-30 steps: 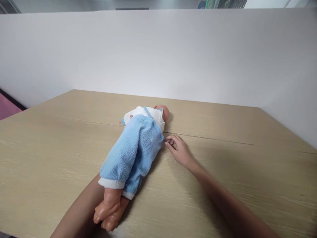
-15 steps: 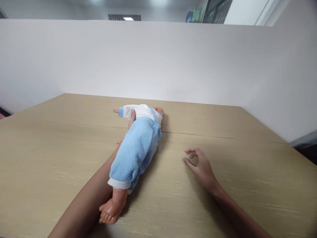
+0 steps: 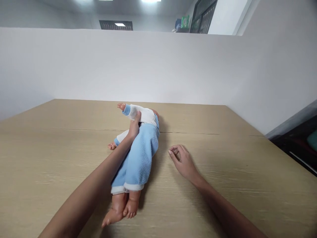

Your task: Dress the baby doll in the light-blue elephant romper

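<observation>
A baby doll [image 3: 142, 148] in fleecy light-blue trousers and a white top lies slanted on the table, feet towards me. Its head is mostly hidden behind its body at the far end. My left hand [image 3: 135, 125] grips the doll around the upper body, the thumb over the white top and the other fingers hidden beneath. One doll arm points up and left; the other lies below my wrist. To the right of the doll, apart from it, my right hand [image 3: 184, 162] hovers low over the table. Its fingers curl in to meet the thumb, with nothing between them.
The wooden table [image 3: 81, 114] has a seam running across it. A white partition wall [image 3: 148, 66] rises behind its far edge. At the right, beyond the table, is a dark object [image 3: 292, 145], only partly in view.
The doll has rolled, so both its feet and more of its left-side arm show. My right hand has come closer to the doll and its fingertips have drawn together. The camera view has shifted.
</observation>
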{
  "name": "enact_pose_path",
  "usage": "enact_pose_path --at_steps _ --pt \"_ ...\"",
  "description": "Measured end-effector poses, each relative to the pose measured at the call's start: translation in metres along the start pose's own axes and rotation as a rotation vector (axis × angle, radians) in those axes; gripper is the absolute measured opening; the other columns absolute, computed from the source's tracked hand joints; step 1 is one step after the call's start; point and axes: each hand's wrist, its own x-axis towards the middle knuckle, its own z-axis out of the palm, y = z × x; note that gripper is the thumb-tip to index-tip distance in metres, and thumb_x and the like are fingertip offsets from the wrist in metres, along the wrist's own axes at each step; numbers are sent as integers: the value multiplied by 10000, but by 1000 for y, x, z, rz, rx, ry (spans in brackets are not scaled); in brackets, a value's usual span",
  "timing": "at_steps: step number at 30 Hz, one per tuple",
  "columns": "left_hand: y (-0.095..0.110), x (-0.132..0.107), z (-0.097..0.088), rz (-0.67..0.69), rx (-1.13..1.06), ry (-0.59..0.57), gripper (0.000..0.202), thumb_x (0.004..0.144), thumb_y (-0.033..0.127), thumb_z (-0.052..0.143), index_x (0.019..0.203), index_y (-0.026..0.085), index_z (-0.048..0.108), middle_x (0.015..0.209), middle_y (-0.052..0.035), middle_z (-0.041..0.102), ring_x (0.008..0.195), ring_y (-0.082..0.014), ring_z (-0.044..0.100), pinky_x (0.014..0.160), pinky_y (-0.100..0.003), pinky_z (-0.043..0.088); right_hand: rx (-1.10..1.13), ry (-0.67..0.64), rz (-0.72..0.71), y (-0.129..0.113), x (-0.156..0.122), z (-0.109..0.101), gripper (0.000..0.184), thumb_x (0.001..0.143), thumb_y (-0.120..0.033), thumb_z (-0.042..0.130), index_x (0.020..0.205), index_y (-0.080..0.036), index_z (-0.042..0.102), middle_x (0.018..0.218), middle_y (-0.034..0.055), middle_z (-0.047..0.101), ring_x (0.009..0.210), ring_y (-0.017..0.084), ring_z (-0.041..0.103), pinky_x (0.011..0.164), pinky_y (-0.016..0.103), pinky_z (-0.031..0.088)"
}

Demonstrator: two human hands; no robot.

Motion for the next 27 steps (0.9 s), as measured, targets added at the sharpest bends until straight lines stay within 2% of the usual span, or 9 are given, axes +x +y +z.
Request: enact_pose_path --at_steps 4,8,12,15,17,20,23,25,27 --pt "5 -14 24 -12 21 -45 624 999 646 628 1362 138 650 1366 -125 719 1359 -332 612 1253 -486 388 69 -11 20 -1 3 0 277 1080 -485 522 1082 -254 675 1064 93 705 976 267 668 929 441 542" --pt "7 -21 50 125 309 -130 477 1024 556 599 1281 164 688 1368 -120 713 1387 -331 576 1260 -487 363 262 -32 106 3 9 -2 402 1073 -586 480 1228 -272 677 1230 102 716 1139 285 655 1068 473 501" --pt "9 -32 69 350 653 -391 394 992 435 641 1284 170 656 1332 -148 697 1258 -332 626 1160 -499 452 783 -84 431 16 23 -16 606 1070 -678 319 1413 -267 602 1371 116 690 1112 279 692 1074 493 517" --pt "17 -45 67 373 875 -583 468 946 458 715 1332 205 638 1389 -154 649 1287 -349 599 1134 -518 462 1195 -142 691 29 32 -38 702 1043 -736 280 1434 -236 580 1416 140 690 1178 292 714 1112 503 520" --pt "23 -51 54 362 944 -594 441 978 508 673 1336 252 647 1497 -126 583 1393 -335 534 1180 -507 423 1350 -178 758 35 35 -53 723 1039 -735 300 1443 -203 576 1418 157 700 1262 303 695 1148 514 506" --pt "27 -51 12 285 1051 -335 405 1027 548 562 1266 243 678 1511 -129 573 1417 -325 508 1207 -488 378 1378 -224 754 35 37 -67 680 1063 -671 309 1466 -191 574 1419 147 713 1335 296 662 1151 540 513" --pt "26 -48 -42 -25 1146 23 475 974 596 582 1163 175 695 1369 -209 648 1349 -405 536 1182 -538 349 1176 -220 669 27 37 -63 547 1060 -572 413 1393 -209 650 1325 116 767 1273 279 705 1096 494 573" --pt "24 -50 -70 -221 1078 89 522 923 652 613 1035 149 697 1232 -249 705 1250 -455 593 1099 -550 395 993 -162 579 20 36 -52 478 1017 -540 523 1306 -209 711 1243 103 798 1210 280 739 1071 453 599" --pt "22 -57 -83 -294 975 79 540 893 699 628 913 161 681 1033 -230 752 1118 -457 654 993 -520 450 832 -95 490 11 34 -38 453 968 -542 613 1270 -225 728 1246 83 797 1207 281 742 1082 435 600"
